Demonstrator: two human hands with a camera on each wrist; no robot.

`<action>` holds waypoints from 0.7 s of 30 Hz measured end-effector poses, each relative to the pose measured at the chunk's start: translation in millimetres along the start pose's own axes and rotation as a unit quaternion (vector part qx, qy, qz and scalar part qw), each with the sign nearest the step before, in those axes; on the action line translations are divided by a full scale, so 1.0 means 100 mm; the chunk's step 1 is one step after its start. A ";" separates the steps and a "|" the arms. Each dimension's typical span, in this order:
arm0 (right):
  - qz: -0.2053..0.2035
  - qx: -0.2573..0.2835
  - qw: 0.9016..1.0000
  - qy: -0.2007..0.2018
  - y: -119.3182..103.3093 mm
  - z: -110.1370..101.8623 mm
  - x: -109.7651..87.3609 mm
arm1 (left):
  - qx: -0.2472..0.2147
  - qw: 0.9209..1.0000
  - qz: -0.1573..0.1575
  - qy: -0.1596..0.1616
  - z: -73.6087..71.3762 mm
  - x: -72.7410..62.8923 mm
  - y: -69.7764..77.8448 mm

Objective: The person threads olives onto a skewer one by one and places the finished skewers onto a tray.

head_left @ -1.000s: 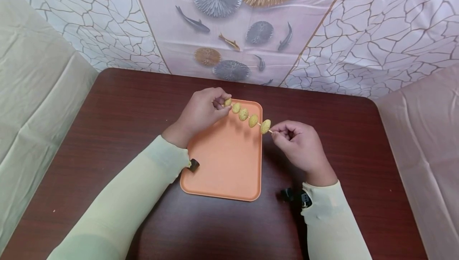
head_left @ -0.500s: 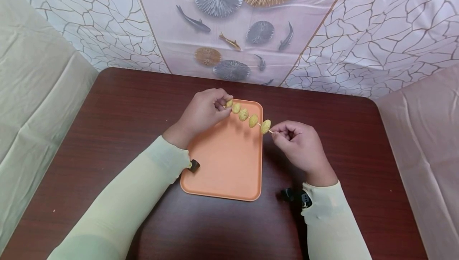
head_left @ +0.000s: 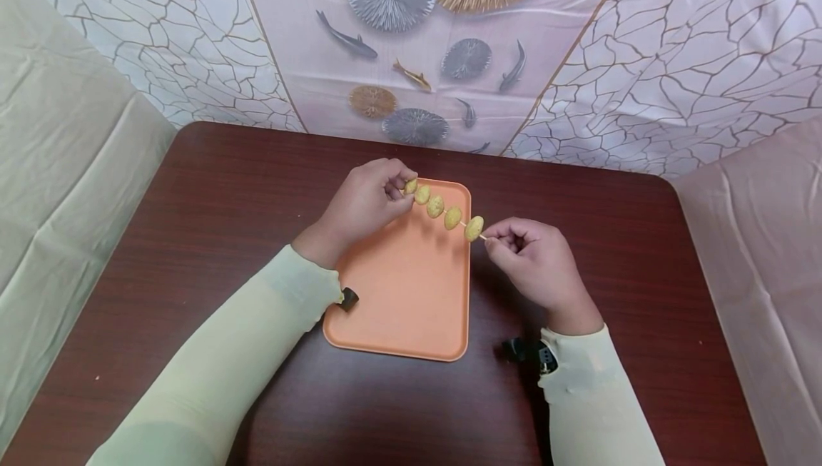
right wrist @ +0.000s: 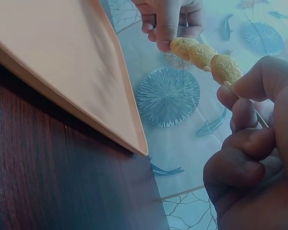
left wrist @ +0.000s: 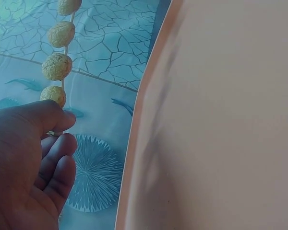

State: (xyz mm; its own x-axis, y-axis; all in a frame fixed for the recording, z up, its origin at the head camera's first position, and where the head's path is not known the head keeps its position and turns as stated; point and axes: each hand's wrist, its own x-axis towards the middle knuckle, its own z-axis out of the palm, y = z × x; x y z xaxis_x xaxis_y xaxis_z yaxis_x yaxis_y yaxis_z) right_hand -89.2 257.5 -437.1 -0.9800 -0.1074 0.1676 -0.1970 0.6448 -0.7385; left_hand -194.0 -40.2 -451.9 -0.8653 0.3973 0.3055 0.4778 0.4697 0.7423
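Observation:
A thin wooden skewer [head_left: 484, 237] carries several wrinkled yellow balls [head_left: 435, 206], spaced along it. It slants above the far part of an orange tray [head_left: 398, 309]. My left hand [head_left: 367, 198] pinches the farthest ball [head_left: 411, 185] between thumb and fingers, and partly hides it. At the near end my right hand [head_left: 536, 259] grips the bare stick, thumb against forefinger. In the right wrist view the stick [right wrist: 261, 119] runs on back under the curled fingers. The left wrist view shows gaps of bare stick [left wrist: 63, 83] between the balls.
The tray lies on a dark red-brown wooden table [head_left: 212, 188], its raised rim below both hands. A patterned cloth [head_left: 411, 59] hangs behind the table, with plain cloth at both sides. A black wrist mount [head_left: 546, 357] sits at the right sleeve.
My left fingers have shifted slightly on the end ball, and the nearer balls have moved very slightly left and down. The tray has stayed where it was.

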 end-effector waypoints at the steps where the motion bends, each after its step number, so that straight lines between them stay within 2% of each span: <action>1: 0.002 0.000 1.000 -0.001 0.00 0.00 0.00 | 0.000 1.000 0.002 0.001 0.00 0.00 0.00; 12: 0.028 0.005 0.999 -0.021 0.01 0.01 0.00 | 0.016 1.000 0.014 0.008 0.03 -0.01 -0.02; 21: 0.061 0.000 0.996 -0.058 0.01 0.03 0.02 | 0.043 0.999 0.016 -0.003 0.06 -0.02 -0.06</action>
State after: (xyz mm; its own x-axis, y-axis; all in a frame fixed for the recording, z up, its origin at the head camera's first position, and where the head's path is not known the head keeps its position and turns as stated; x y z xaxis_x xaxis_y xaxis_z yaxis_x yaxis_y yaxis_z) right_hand -91.5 255.7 -438.9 -0.9934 -0.1150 0.0005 -0.0766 0.6581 -0.7490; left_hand -194.3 -39.1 -460.0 -0.8485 0.4184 0.3239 0.5167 0.5232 0.6777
